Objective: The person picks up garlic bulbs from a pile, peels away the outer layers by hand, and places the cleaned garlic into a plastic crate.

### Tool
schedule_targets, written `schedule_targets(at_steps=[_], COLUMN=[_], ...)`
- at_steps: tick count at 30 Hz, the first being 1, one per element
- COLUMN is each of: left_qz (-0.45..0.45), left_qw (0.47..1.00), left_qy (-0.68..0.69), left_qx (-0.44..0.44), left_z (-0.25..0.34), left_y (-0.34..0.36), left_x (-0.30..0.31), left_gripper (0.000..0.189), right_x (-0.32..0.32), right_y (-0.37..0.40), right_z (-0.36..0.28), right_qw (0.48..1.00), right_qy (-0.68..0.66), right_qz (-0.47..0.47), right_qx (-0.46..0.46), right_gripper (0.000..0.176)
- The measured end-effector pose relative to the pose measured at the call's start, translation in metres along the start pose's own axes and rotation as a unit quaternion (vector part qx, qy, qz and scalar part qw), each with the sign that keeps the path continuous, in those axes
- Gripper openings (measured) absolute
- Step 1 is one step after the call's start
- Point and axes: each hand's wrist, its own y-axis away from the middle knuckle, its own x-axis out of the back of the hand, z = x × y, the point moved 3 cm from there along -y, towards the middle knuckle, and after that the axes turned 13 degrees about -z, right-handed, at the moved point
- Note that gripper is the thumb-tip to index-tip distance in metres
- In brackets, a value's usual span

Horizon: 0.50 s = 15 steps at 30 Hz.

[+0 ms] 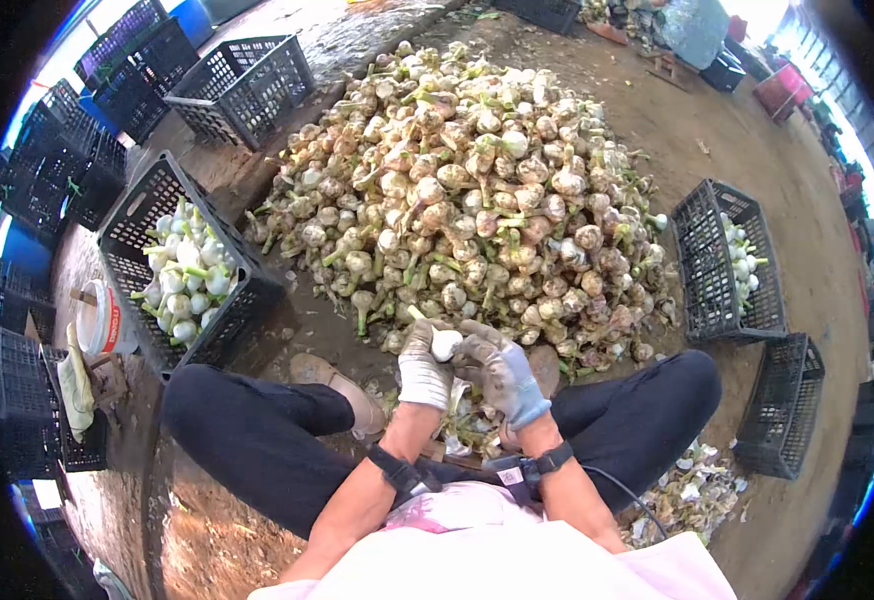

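Note:
A white, peeled garlic bulb (446, 345) with a short green stem sits between my two gloved hands, just in front of the heap. My left hand (423, 368), in a whitish glove, is closed around the bulb's side and stem. Against the bulb's right side rest the bent fingers of my right hand (502, 372), in a grey, soiled glove; whether they pinch a bit of skin is too small to make out. Ahead lies a large pile of unpeeled, dirt-covered garlic bulbs (477, 200). Loose garlic skins (465, 420) lie on the ground below my hands.
A black crate (247, 310) of cleaned garlic stands at the left, another crate (742, 325) at the right. Beyond are a crate (247, 95) at the back left and a crate (782, 405) at the lower right. A white bucket (105, 318) and scattered peelings (692, 495) flank my legs.

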Motion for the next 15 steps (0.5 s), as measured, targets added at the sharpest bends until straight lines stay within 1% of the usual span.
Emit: schedule_targets(at_steps=[1,2,4,5,6,7,8,9,10,11,12,13,14,15], left_qz=[0.015,0.016,-0.021,-0.043,-0.043,-0.055,-0.067,-0.066,-0.029,0.009,0.009,0.019,0.029,-0.017], left_qw=[1.000,1.000,0.990,0.976,0.976,0.958,0.934,0.934,0.969,0.990,0.990,0.996,0.999,1.000], left_qy=[-0.015,-0.014,-0.116,-0.195,-0.195,-0.256,-0.316,-0.316,-0.223,-0.128,-0.127,-0.079,-0.030,-0.013], left_qx=[-0.007,-0.011,-0.077,-0.084,-0.083,-0.119,-0.153,-0.153,-0.103,-0.054,-0.055,-0.029,-0.003,0.010], left_z=[0.002,0.003,0.008,0.010,0.010,0.013,0.015,0.015,0.013,0.010,0.013,0.013,0.012,0.012], left_y=[0.001,-0.002,-0.009,-0.010,-0.010,-0.011,-0.010,-0.010,-0.011,-0.011,-0.009,-0.005,-0.002,-0.007], left_x=[-0.004,-0.001,0.000,0.002,0.001,-0.001,-0.004,-0.003,0.002,0.006,0.001,-0.004,-0.008,0.002], left_gripper=[0.028,0.028,0.034,0.038,0.038,0.039,0.041,0.041,0.042,0.043,0.043,0.043,0.044,0.042], right_x=[-0.001,-0.001,-0.006,-0.010,-0.013,-0.014,-0.014,-0.014,-0.008,-0.001,-0.003,-0.003,-0.004,-0.009], right_y=[0.001,0.001,0.000,-0.001,0.000,0.000,-0.001,-0.002,-0.004,-0.006,-0.006,-0.005,-0.003,0.000], right_z=[-0.002,-0.004,-0.008,-0.010,-0.012,-0.010,-0.007,-0.004,0.003,0.012,0.012,0.010,0.009,0.004], right_qw=[1.000,0.999,0.999,1.000,0.999,0.999,1.000,0.999,0.999,0.998,0.997,0.997,0.995,0.992], right_qy=[-0.016,-0.032,-0.028,-0.010,0.008,0.007,-0.003,-0.012,-0.012,-0.020,-0.029,-0.028,-0.063,-0.098], right_qz=[-0.016,-0.031,-0.032,-0.016,0.001,0.002,-0.017,-0.036,-0.037,-0.053,-0.069,-0.069,-0.074,-0.079], right_qx=[0.000,0.001,-0.012,-0.022,-0.031,-0.031,-0.024,-0.017,-0.017,-0.007,0.004,0.003,0.001,-0.002], right_gripper=[0.038,0.038,0.037,0.038,0.038,0.038,0.038,0.038,0.038,0.040,0.043,0.043,0.044,0.046])
